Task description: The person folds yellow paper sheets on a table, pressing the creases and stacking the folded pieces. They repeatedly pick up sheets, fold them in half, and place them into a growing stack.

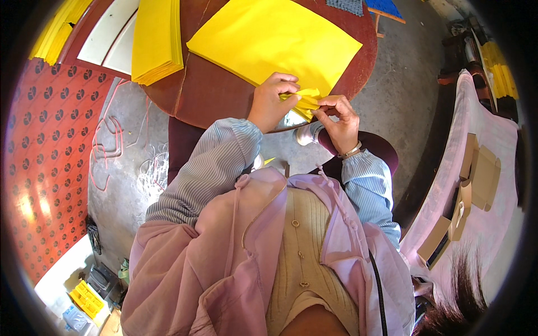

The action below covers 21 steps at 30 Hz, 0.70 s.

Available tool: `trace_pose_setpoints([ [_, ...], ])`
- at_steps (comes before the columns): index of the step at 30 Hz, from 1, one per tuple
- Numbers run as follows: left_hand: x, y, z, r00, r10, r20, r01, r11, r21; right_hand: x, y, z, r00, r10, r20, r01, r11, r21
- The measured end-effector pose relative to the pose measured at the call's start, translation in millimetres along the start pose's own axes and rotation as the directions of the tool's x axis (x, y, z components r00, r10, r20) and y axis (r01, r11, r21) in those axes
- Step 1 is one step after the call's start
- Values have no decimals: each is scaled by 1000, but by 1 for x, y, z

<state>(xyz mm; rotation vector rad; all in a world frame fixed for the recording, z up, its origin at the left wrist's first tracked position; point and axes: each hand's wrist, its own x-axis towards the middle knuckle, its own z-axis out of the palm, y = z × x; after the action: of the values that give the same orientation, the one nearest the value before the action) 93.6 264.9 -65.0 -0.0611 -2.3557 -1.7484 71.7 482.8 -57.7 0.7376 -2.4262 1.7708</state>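
Note:
Both hands meet at the near edge of a round brown table [224, 92], over the near corner of a wide stack of yellow paper [280, 42]. A small folded, crumpled bit of yellow paper [307, 102] is pinched between them. My left hand [273, 102] has its thumb and fingers closed on the left side of it. My right hand [339, 124] grips its right end between thumb and fingertips. Whether this bit is part of the stack's top sheet or a separate piece, I cannot tell.
A tall, narrow stack of folded yellow paper [158, 42] lies on the table's left. Tangled cords [154, 173] lie on the concrete floor. To the right, opened cardboard boxes [486, 176] rest on a pink cloth [448, 162]. A red patterned board [50, 157] stands left.

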Motion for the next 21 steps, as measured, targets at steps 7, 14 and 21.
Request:
trace_pose_setpoints([
  [7, 2, 5, -1, 999, -50, 12, 49, 998, 42, -2, -11, -7, 998, -57, 11, 57, 992, -112],
  [14, 2, 3, -1, 998, -56, 18, 55, 998, 32, 2, -12, -8, 984, -163, 66, 174, 958, -227],
  [21, 1, -1, -3, 998, -53, 41, 52, 999, 4, 4, -5, -4, 999, 19, 41, -18, 1000, -15],
])
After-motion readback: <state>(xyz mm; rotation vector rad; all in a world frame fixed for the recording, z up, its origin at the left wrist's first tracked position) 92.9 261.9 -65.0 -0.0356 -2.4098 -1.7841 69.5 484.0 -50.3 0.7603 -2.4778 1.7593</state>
